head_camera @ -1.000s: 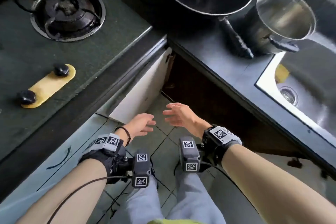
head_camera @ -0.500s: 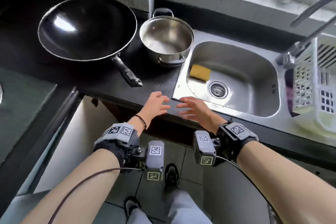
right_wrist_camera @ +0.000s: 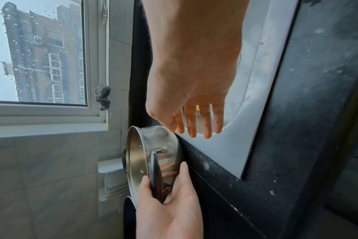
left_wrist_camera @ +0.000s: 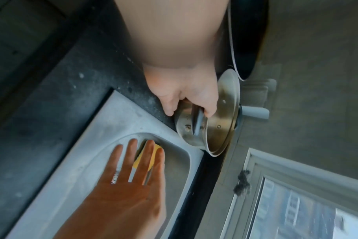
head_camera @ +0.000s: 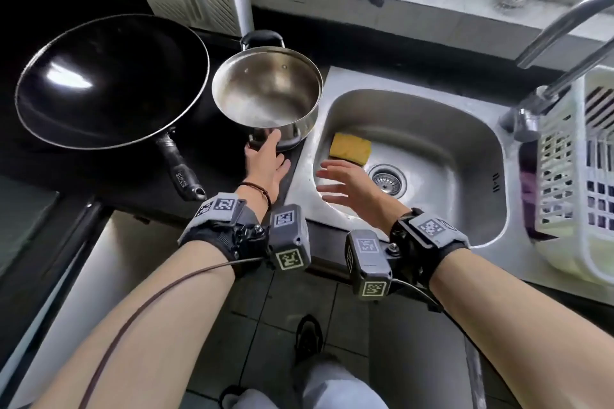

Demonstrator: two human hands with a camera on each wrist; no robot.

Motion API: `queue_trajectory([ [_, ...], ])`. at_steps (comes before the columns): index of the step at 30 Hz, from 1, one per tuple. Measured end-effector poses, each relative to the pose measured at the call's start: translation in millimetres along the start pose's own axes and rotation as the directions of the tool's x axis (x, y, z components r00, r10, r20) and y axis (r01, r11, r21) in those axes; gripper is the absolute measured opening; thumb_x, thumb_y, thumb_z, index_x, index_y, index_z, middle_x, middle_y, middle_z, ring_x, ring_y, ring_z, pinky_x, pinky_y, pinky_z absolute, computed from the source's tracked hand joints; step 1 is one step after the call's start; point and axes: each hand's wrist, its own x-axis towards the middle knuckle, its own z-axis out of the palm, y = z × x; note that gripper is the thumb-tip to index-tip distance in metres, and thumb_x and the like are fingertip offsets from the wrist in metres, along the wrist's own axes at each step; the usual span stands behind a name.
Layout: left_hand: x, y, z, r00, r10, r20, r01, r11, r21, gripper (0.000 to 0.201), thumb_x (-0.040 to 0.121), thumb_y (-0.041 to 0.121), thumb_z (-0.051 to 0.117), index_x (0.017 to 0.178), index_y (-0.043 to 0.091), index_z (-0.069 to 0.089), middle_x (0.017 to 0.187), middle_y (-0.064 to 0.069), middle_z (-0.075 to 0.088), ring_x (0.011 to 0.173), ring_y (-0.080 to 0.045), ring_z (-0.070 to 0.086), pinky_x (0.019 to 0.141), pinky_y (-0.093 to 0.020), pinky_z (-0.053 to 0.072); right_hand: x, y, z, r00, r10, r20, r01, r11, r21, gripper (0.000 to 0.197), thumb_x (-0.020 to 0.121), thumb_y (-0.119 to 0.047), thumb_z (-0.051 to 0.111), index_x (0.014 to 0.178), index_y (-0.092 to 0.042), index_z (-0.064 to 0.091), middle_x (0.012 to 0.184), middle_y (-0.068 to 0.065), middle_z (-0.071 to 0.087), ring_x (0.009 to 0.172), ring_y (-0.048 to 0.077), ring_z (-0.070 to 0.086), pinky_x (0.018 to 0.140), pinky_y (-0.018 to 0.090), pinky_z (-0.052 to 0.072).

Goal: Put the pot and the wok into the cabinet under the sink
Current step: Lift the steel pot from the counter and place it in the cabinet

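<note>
Beside the sink (head_camera: 415,109), left hand (head_camera: 265,164) grips pot (head_camera: 265,90) handle; right hand (head_camera: 349,183) spread.

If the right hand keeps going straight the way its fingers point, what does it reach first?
Probably the yellow sponge in the sink: the right hand, open, hovers over the basin with fingers aimed at it. Depth is unclear; it may pass above toward the pot.

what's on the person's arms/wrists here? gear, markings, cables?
Bare forearms, no sleeves. Each wrist wears a black strap topped by a grey plate with a black-and-white square marker, plus a grey camera box bearing similar markers. A brown cable trails along the left forearm; a thin bead bracelet sits behind the left hand.
</note>
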Motion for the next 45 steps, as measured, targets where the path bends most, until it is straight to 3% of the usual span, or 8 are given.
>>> queue_trajectory([
  [7,1.0,6.0,11.6,0.998,-0.019,-0.058,0.007,0.98,-0.198,0.043,0.084,-0.004,0.051,0.126,-0.005,0.042,0.122,-0.028,0.055,0.09,-0.034,0.064,0.066,-0.042,0.061,5.9,3.0,-1.3,0.999,0.028,0.039,-0.032,0.996,0.084,0.032,0.092,-0.017,0.053,0.124,-0.015,0.054,0.125,0.009,0.062,0.096,0.027,0.065,0.092,0.04,0.051],
  [13,-22.0,14.5,-2.9,0.996,-0.083,0.013,0.082,0.935,-0.344,0.021,0.086,-0.011,0.031,0.084,0.004,0.046,0.104,-0.02,0.05,0.116,-0.04,0.052,0.095,-0.05,0.048,5.3,11.0,5.1,0.999,0.04,0.018,-0.041,0.998,0.05,0.045,0.092,-0.017,0.053,0.136,-0.021,0.044,0.132,0.006,0.055,0.102,0.026,0.062,0.091,0.04,0.052],
  [17,-42.0,10.3,-20.7,0.991,-0.123,0.044,0.13,0.959,-0.254,0.022,0.085,-0.011,0.032,0.084,0.003,0.049,0.111,-0.024,0.051,0.119,-0.043,0.053,0.095,-0.049,0.049,-1.8,21.2,9.3,0.999,0.033,-0.031,-0.031,0.998,0.055,0.049,0.091,-0.017,0.051,0.14,-0.021,0.043,0.136,0.006,0.052,0.105,0.024,0.059,0.085,0.036,0.055],
  [22,-74.7,2.0,-49.1,0.986,-0.144,0.083,0.154,0.98,-0.125,0.019,0.088,-0.006,0.031,0.079,0.0,0.047,0.076,-0.027,0.061,0.077,-0.037,0.059,0.074,-0.046,0.056,-29.4,37.7,17.0,0.995,0.021,-0.093,-0.015,0.998,0.066,0.04,0.095,-0.018,0.045,0.134,-0.022,0.046,0.119,-0.003,0.052,0.11,0.022,0.052,0.085,0.035,0.047],
  [26,-105.2,-13.4,-84.4,0.972,-0.204,0.115,0.202,0.979,0.032,0.029,0.086,-0.002,0.03,0.11,-0.007,0.045,0.104,-0.036,0.056,0.082,-0.039,0.063,0.057,-0.046,0.058,-65.2,67.9,20.7,0.99,0.018,-0.141,-0.005,0.996,0.094,0.02,0.091,-0.016,0.041,0.104,-0.021,0.056,0.103,-0.005,0.055,0.103,0.02,0.05,0.073,0.03,0.045],
  [31,-157.9,-39.6,-139.5,0.955,-0.247,0.165,0.23,0.966,0.114,0.024,0.088,-0.001,0.032,0.105,-0.008,0.047,0.095,-0.032,0.059,0.092,-0.042,0.063,0.08,-0.049,0.053,-122.4,116.9,23.4,0.979,0.006,-0.203,0.021,0.991,0.129,0.029,0.086,-0.008,0.04,0.103,-0.022,0.059,0.096,-0.003,0.061,0.105,0.017,0.054,0.095,0.039,0.043],
  [38,-221.1,-80.1,-242.4,0.935,-0.345,0.083,0.323,0.924,0.204,0.016,0.091,0.001,0.035,0.103,0.002,0.046,0.098,-0.027,0.058,0.084,-0.04,0.062,0.058,-0.049,0.06,-192.4,190.6,36.0,0.988,0.12,-0.098,-0.098,0.973,0.21,0.046,0.078,-0.005,0.028,0.108,-0.014,0.062,0.122,0.001,0.061,0.121,0.023,0.048,0.108,0.047,0.036],
  [45,-260.8,-125.0,-335.8,0.9,-0.433,-0.051,0.431,0.867,0.251,0.012,0.09,-0.002,0.035,0.092,-0.001,0.047,0.062,-0.024,0.067,0.048,-0.033,0.066,0.054,-0.048,0.057,-204.9,229.6,73.7,0.972,0.198,-0.128,-0.177,0.972,0.155,0.015,0.075,-0.015,0.035,0.068,-0.018,0.047,0.065,-0.001,0.058,0.053,0.011,0.054,0.057,0.023,0.045],
])
